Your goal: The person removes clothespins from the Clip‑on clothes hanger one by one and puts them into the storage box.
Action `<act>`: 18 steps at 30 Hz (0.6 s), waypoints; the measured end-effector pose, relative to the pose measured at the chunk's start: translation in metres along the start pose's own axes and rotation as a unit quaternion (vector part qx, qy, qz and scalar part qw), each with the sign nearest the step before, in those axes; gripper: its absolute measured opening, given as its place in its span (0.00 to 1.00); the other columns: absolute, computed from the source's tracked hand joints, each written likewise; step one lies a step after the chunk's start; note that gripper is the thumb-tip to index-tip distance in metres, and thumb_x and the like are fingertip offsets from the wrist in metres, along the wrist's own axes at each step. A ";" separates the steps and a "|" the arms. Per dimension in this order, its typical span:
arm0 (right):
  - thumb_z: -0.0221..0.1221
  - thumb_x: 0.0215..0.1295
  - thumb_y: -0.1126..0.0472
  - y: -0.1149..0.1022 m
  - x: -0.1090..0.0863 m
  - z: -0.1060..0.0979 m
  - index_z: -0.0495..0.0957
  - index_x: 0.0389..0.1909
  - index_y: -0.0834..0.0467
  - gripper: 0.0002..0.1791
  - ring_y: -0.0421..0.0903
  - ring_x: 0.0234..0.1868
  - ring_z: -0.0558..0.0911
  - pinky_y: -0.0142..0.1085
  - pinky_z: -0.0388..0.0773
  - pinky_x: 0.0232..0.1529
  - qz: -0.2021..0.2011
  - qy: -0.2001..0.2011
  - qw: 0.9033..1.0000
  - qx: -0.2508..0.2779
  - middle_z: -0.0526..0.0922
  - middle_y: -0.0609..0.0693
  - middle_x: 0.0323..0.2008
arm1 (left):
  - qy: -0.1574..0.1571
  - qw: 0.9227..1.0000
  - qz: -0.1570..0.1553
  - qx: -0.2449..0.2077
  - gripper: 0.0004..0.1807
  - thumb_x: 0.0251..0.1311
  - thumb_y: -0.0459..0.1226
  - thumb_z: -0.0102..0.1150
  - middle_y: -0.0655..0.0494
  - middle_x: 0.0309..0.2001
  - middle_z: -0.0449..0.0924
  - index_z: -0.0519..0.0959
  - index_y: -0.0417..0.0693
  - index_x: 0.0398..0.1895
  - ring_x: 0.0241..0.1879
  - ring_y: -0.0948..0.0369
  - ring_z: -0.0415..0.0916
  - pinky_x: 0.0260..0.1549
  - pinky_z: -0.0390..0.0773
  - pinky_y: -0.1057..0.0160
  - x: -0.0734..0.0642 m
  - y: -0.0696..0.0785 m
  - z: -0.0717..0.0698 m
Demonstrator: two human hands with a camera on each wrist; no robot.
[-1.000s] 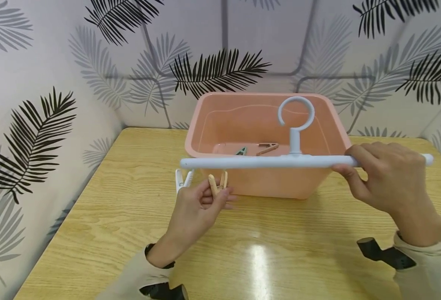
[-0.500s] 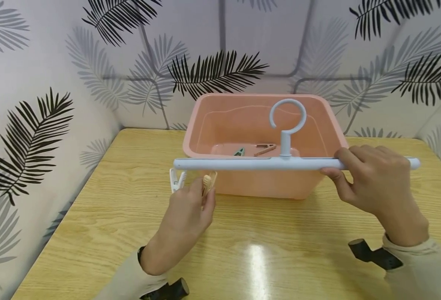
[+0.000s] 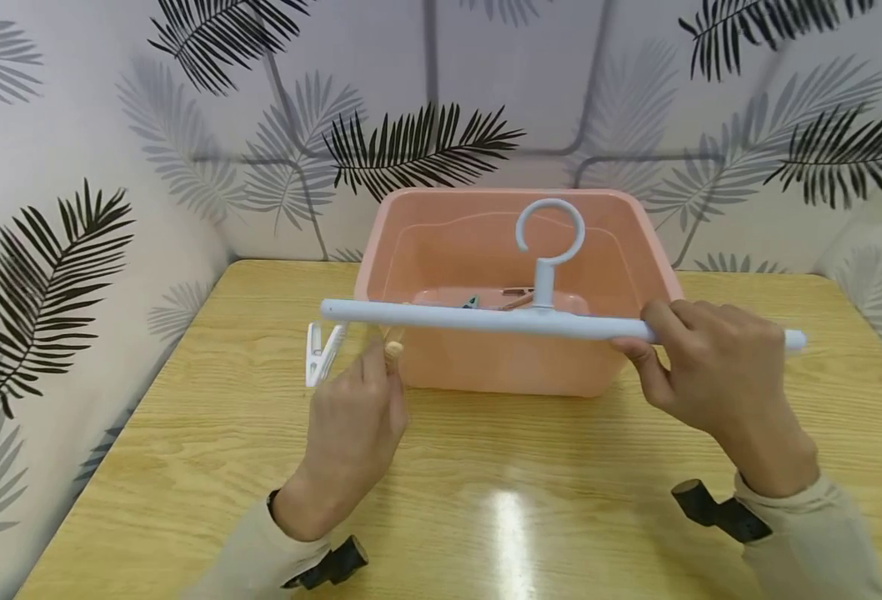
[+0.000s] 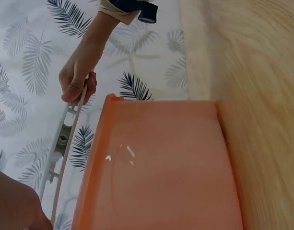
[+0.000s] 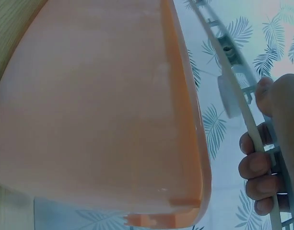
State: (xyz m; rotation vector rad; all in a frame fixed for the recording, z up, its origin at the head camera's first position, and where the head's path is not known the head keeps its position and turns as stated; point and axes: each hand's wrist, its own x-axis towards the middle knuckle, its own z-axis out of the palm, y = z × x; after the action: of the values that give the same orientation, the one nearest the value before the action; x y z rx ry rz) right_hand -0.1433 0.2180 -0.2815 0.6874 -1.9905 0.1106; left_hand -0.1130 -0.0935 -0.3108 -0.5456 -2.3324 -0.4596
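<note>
My right hand (image 3: 722,367) grips the right part of a pale blue clothes hanger (image 3: 456,317) with a round hook, held level above the near rim of a pink tub. My left hand (image 3: 351,425) pinches a cream clothespin (image 3: 393,351) just under the bar's left part. The clothespin's upper end meets the bar, but whether it bites on it cannot be told. A white clothespin (image 3: 313,372) sits at the bar's left end. In the right wrist view, the fingers (image 5: 256,165) curl round the hanger. The left wrist view does not show the cream clothespin.
The pink tub (image 3: 501,362) stands on a wooden table (image 3: 223,400). Inside it lie a green clothespin (image 3: 472,302) and a brownish clothespin (image 3: 517,302), partly hidden by the bar. A leaf-patterned covering (image 3: 276,108) rises behind the table.
The hanger has shifted left in the head view, its left end rising slightly. My left hand has turned and brought the cream clothespin up and left to the bar. The white clothespin moved along.
</note>
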 end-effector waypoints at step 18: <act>0.38 0.70 0.32 0.013 -0.002 -0.005 0.63 0.18 0.60 0.37 0.48 0.08 0.52 0.36 0.42 0.13 0.040 0.031 0.999 -0.009 0.59 0.49 0.10 | 0.019 0.999 0.040 -0.028 0.13 0.53 0.24 0.65 0.40 0.30 0.82 0.77 0.27 0.41 0.22 0.53 0.80 0.15 0.77 0.60 0.005 -0.005 -0.026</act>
State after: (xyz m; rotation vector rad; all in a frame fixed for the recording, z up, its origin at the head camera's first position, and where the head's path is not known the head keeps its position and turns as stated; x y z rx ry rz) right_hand -0.1453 0.2313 -0.2777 0.5862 -1.9569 0.1594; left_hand -0.1048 -0.1088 -0.2905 -0.6480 -2.2591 -0.4941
